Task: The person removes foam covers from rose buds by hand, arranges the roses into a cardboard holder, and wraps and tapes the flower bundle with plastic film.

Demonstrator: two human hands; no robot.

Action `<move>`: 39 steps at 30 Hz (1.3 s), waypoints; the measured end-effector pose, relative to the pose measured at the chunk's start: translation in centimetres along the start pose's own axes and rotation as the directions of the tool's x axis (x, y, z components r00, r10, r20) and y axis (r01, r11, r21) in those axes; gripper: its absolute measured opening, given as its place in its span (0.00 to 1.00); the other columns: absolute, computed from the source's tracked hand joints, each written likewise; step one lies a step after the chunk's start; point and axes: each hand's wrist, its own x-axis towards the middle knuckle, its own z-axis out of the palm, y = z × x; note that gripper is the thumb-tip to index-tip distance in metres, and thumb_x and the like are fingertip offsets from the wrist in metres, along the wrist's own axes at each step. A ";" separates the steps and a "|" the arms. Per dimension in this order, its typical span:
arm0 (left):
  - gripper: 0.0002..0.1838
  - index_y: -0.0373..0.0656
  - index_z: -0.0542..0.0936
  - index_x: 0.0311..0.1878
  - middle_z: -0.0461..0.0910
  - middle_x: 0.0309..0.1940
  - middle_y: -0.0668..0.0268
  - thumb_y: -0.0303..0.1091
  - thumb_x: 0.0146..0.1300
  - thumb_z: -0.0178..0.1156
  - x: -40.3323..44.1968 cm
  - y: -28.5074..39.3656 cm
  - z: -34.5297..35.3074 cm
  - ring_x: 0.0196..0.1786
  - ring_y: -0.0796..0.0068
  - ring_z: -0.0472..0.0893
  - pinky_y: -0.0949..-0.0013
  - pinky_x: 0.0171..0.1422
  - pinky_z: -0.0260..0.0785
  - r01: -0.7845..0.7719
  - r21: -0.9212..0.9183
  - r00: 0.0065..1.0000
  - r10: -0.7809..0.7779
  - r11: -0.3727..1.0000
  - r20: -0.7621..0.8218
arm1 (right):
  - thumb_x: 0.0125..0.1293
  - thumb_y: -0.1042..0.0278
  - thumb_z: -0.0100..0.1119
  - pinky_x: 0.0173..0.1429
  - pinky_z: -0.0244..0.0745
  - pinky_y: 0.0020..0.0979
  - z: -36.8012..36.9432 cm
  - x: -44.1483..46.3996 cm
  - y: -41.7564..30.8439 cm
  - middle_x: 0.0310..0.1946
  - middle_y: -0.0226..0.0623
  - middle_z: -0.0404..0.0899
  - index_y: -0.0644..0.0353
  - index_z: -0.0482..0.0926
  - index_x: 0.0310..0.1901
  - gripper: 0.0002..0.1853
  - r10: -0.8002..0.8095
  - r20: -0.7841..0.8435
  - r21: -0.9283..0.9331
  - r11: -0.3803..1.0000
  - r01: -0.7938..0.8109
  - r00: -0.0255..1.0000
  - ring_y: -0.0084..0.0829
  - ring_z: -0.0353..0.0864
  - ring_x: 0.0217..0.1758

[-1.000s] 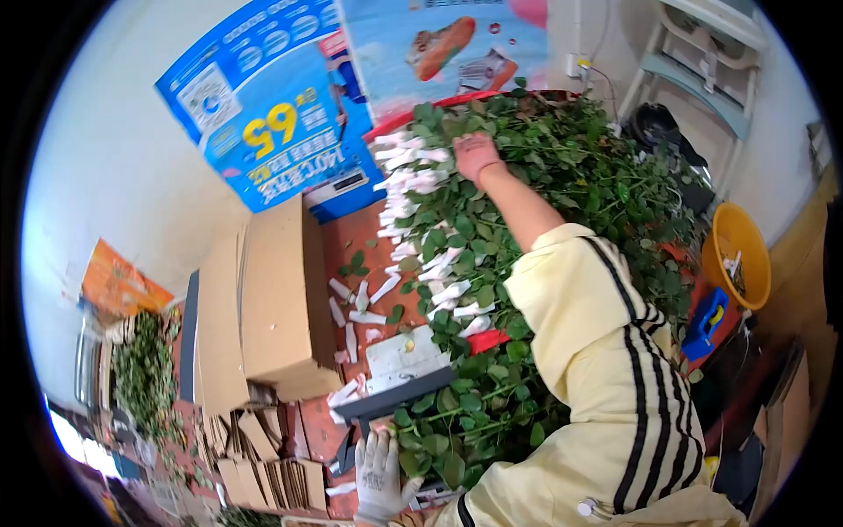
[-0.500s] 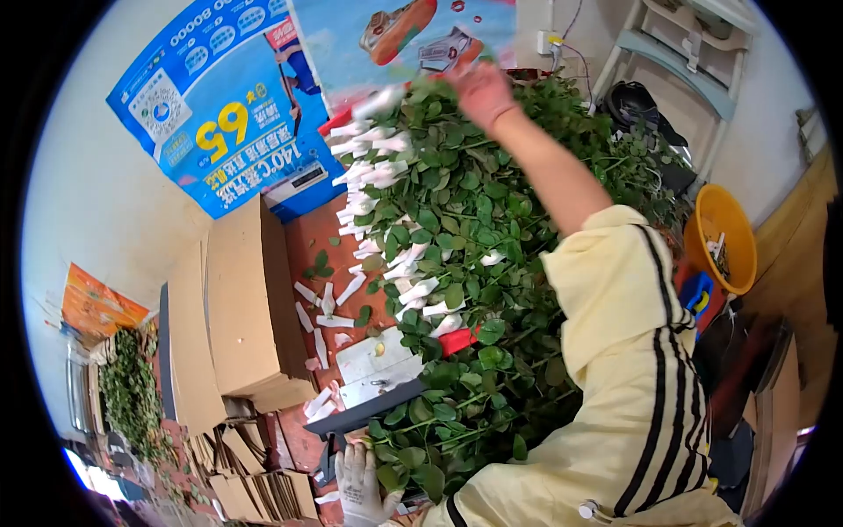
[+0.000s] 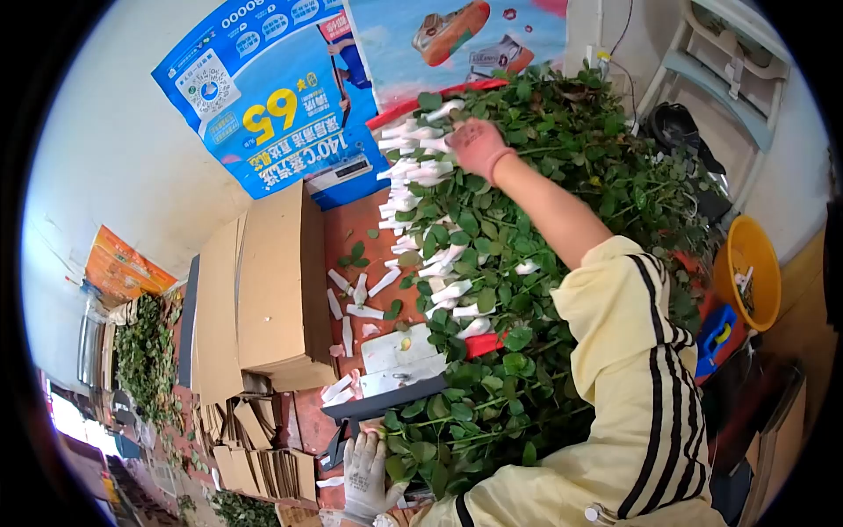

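A large heap of leafy rose stems (image 3: 527, 202) lies on the red table, many with white sleeves (image 3: 426, 171) over their heads, pointing left. My right hand (image 3: 479, 149), in a pink glove, is at the far end of the heap beside the sleeved heads. Its fingers are bent and closed; what they hold, if anything, is hidden. My left hand (image 3: 363, 474), in a white glove, lies at the near edge with fingers stretched out. It rests close to the lower stems and a metal plate with a dark edge bar (image 3: 386, 400).
Cardboard boxes (image 3: 281, 290) stand left of the heap, with folded cardboard pieces (image 3: 263, 470) nearer me. Loose white sleeves (image 3: 364, 303) lie on the red table (image 3: 347, 228). An orange basin (image 3: 755, 272) and a folded chair (image 3: 711, 79) stand at right.
My right hand has come down from above the far end of the heap onto the sleeved stems. My left hand stays at the near edge. The whole view has shifted slightly.
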 end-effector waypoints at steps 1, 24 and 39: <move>0.45 0.27 0.64 0.63 0.60 0.67 0.42 0.60 0.55 0.53 -0.2 0.0 -0.1 0.68 0.39 0.59 0.40 0.71 0.44 0.005 0.003 1.000 -0.005 1.000 0.015 | 0.62 0.66 0.44 0.55 0.68 0.34 3.2 1.1 -1.0 0.46 0.39 0.77 0.51 0.79 0.42 0.13 0.052 0.105 0.037 0.998 -0.056 0.993 0.36 0.77 0.49; 0.44 0.28 0.64 0.63 0.61 0.65 0.41 0.54 0.49 0.60 -0.6 -0.3 0.7 0.68 0.38 0.58 0.39 0.72 0.43 -0.054 0.005 0.996 0.054 0.999 -0.070 | 0.59 0.70 0.43 0.34 0.75 0.40 -0.2 -6.7 3.1 0.43 0.45 0.78 0.48 0.76 0.46 0.15 0.345 -0.455 0.202 0.938 -0.283 0.821 0.41 0.81 0.34; 0.44 0.29 0.63 0.64 0.61 0.66 0.43 0.48 0.47 0.63 -1.2 -0.7 1.6 0.70 0.43 0.57 0.44 0.73 0.43 -0.082 0.019 0.978 0.084 0.996 -0.192 | 0.59 0.78 0.59 0.46 0.80 0.31 -27.3 -25.6 4.8 0.37 0.39 0.83 0.64 0.76 0.45 0.11 0.485 -0.847 0.514 0.640 0.571 0.219 0.31 0.84 0.38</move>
